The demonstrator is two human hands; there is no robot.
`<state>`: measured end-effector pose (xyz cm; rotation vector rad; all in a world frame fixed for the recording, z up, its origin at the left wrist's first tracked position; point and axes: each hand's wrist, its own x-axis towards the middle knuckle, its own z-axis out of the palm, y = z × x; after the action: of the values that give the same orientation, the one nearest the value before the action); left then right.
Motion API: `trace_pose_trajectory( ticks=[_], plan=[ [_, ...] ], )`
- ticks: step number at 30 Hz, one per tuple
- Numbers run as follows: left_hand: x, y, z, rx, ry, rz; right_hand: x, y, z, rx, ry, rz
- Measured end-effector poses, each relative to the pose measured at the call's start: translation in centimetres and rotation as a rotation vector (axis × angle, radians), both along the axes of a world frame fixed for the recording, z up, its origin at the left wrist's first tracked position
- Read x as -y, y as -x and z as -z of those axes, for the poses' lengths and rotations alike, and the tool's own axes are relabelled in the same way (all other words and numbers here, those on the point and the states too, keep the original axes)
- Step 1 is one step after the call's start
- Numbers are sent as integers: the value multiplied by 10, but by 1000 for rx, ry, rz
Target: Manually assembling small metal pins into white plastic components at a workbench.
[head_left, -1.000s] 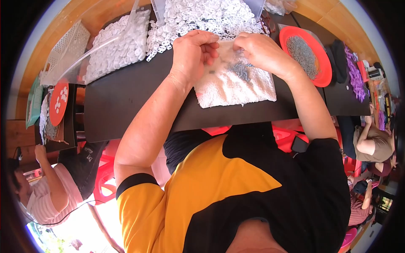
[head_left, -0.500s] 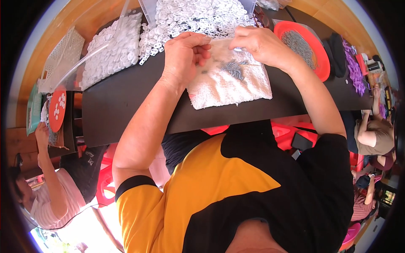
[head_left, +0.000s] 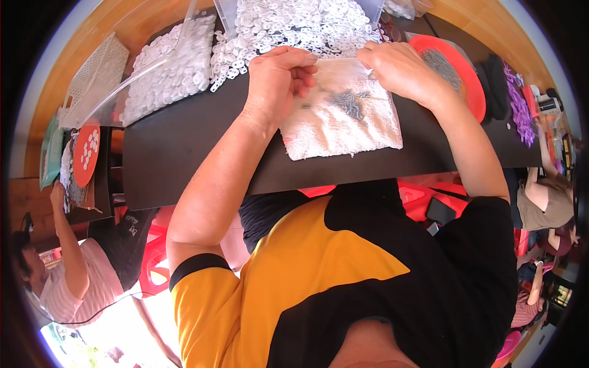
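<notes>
A pale, worn cloth (head_left: 343, 138) lies on the dark table, with a small pile of grey metal pins or screws (head_left: 348, 103) on its middle. Over the cloth's left edge is my left hand (head_left: 276, 80), its fingers curled and thumb against the forefinger; anything between them is too small to make out. At the cloth's far right corner my right hand (head_left: 402, 69) has its fingertips pinched together, and what they hold is hidden. Just beyond both hands spreads a heap of small white plastic pieces (head_left: 282, 27) with holes in them.
Left of the heap stands a clear container (head_left: 169, 67) full of white pieces. A red dish (head_left: 477, 101) of grey metal parts is at the right, beside black items (head_left: 497, 86) and a purple bundle (head_left: 518, 110). Another person (head_left: 83, 270) works at the far left.
My right hand has shifted right across the cloth, toward its corner. A white piece seen under its fingers before no longer shows. My left hand keeps its curled pose; the whole view has drifted slightly.
</notes>
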<state>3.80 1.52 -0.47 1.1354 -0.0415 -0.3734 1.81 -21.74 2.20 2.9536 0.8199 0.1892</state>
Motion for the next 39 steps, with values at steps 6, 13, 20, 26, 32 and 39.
trace_pose_trajectory(
  ticks=[6, 13, 20, 26, 32, 39],
  plan=[
    [2, -2, 2, 10, 30, 2, -18, 7, 10, -109, -230, 60],
    [1, 0, -1, 16, 57, 2, -26, -2, -5, -244, -862, 101],
    [1, 3, -4, 7, 68, -8, -50, 2, 3, -399, -1360, 240],
    [3, 5, -3, 1, 67, -21, -54, 5, 5, -426, -1439, 234],
    [4, 7, -2, -2, 64, -43, -55, 6, 6, -409, -1435, 243],
    [6, 12, -4, 13, 42, -63, -55, 6, 8, -408, -1443, 211]
  ],
)
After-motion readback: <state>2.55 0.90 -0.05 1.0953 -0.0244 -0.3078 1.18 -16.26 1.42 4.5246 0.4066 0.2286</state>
